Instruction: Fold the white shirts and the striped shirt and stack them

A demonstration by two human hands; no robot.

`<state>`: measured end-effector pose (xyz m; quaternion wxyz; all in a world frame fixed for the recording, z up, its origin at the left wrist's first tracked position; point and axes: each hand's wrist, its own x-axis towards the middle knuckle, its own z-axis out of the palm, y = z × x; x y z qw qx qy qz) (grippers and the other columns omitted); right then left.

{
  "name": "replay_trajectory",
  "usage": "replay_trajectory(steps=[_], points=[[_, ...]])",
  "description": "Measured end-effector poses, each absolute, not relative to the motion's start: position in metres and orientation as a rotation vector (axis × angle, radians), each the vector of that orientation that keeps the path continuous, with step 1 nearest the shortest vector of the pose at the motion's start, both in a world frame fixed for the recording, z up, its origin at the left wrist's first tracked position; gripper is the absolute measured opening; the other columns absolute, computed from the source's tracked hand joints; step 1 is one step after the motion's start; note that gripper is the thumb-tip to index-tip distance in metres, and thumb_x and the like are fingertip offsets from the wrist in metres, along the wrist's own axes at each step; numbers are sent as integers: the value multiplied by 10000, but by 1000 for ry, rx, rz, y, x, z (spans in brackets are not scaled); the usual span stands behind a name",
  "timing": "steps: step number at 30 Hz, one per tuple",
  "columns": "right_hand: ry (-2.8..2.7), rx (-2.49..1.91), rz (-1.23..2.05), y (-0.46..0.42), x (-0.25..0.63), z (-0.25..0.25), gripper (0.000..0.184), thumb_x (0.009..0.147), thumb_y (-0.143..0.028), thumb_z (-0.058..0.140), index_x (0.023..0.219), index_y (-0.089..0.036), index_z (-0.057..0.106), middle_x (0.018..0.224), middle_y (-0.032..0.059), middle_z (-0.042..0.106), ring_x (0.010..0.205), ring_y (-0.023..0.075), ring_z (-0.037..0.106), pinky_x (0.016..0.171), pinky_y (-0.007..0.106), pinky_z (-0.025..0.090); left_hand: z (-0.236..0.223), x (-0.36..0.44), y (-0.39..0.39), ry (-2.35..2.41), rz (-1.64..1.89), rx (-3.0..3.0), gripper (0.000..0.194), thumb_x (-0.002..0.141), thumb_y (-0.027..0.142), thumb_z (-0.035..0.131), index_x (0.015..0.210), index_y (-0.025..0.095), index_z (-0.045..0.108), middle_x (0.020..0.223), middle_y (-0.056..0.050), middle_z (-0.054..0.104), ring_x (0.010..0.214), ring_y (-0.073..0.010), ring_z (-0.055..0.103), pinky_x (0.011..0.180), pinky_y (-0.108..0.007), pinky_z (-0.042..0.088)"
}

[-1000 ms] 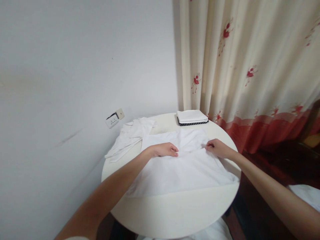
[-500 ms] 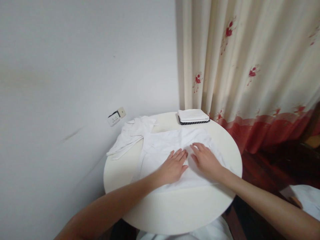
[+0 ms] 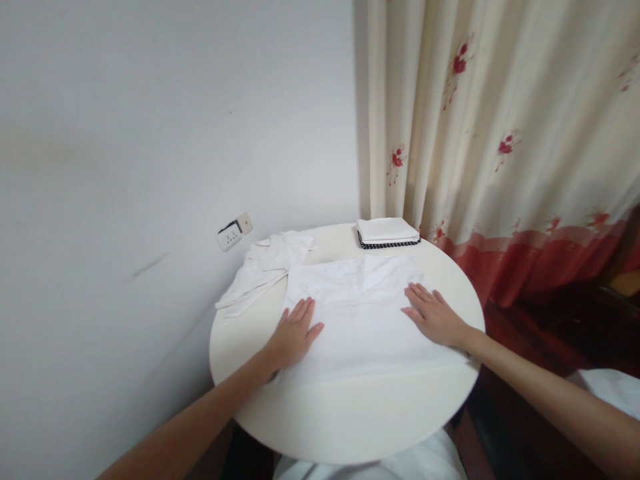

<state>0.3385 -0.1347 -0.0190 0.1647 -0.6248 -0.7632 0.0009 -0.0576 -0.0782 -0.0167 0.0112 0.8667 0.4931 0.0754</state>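
Observation:
A white cloth garment [image 3: 360,333] lies spread on the round white table [image 3: 360,420], mostly flat with light wrinkles toward its far side. My left hand [image 3: 294,335] rests flat on its left part, fingers stretched out and pointing away from me. On the right part lies my right hand [image 3: 434,317], palm down with the fingers extended. Neither hand grips anything. What kind of garment it is, I cannot tell.
Another white garment [image 3: 267,267] lies loosely crumpled at the table's back left, against the wall. At the back right sits a folded stack of white cloth [image 3: 389,231] over a black-and-white patterned piece. A wall socket [image 3: 230,236] and a flowered curtain [image 3: 500,167] are behind.
My hands have slid apart from the middle of the garment, the left one to the left and the right one to the right. The garment's near part looks smoother.

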Motion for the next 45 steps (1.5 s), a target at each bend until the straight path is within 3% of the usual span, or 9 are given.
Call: replay_trajectory(steps=[4,8,13,18,21,24,30,34,45], points=[[-2000,-1771,21,-120,360,-14,389,979,-339,439,1225,-145,670,1249,172,683,1159,292,623,1034,422,436,-15,-91,-51,1529,565,2597,455,1006,406,346,1309,166,586,1403,-136,573,1324,-274,504,1141,-463,355],[-1985,-1775,142,-103,369,-10,259,911,-317,537,1019,-185,732,1013,110,743,950,253,673,862,322,473,-11,-100,-27,1465,746,2526,292,955,404,449,954,201,660,1062,-78,674,1063,-243,602,1036,-420,441],[-2001,-1781,282,-90,371,-9,159,866,-303,583,840,-198,701,872,59,740,824,217,668,751,292,450,-17,-97,-21,1593,709,2477,153,886,343,556,846,214,629,1091,-57,649,1062,-253,568,1025,-442,421],[-1978,-1769,168,-89,369,-4,168,883,-287,563,840,-198,700,917,67,734,892,222,664,809,303,455,-21,-99,-24,1609,721,2489,151,910,312,523,838,206,602,1143,-68,626,1078,-247,569,1022,-438,431],[-2002,-1851,38,-94,362,-1,187,892,-279,563,940,-185,717,1012,109,714,961,260,651,854,354,472,-13,-98,-28,1650,662,2512,132,907,302,530,909,198,611,1169,-86,630,1105,-264,579,1017,-453,446],[-1965,-1843,-174,-104,342,6,313,941,-291,506,1159,-153,684,1195,175,657,1103,325,606,925,446,483,2,-82,-41,1672,645,2588,282,951,305,487,1170,168,598,1297,-137,613,1235,-297,547,1082,-498,400],[-2184,-1474,-215,-134,262,10,497,1018,-360,377,1450,-147,498,1531,176,447,1416,309,407,1142,491,363,16,-3,-97,1220,351,2847,554,1044,435,353,1535,180,344,1608,-114,348,1502,-264,278,1226,-499,193],[-2339,-1498,-123,-149,250,-14,627,1018,-481,365,1565,-175,337,1630,146,291,1510,295,245,1186,541,279,1,7,-118,1147,236,2874,638,1043,503,332,1595,202,224,1648,-97,238,1535,-267,176,1233,-515,175],[-2029,-2010,-89,-167,381,-45,647,1024,-529,245,1499,-133,436,1584,179,369,1485,325,305,1153,606,307,-27,-114,-110,1440,402,2874,559,1042,430,349,1558,214,355,1592,-117,358,1483,-309,316,1174,-562,321]])
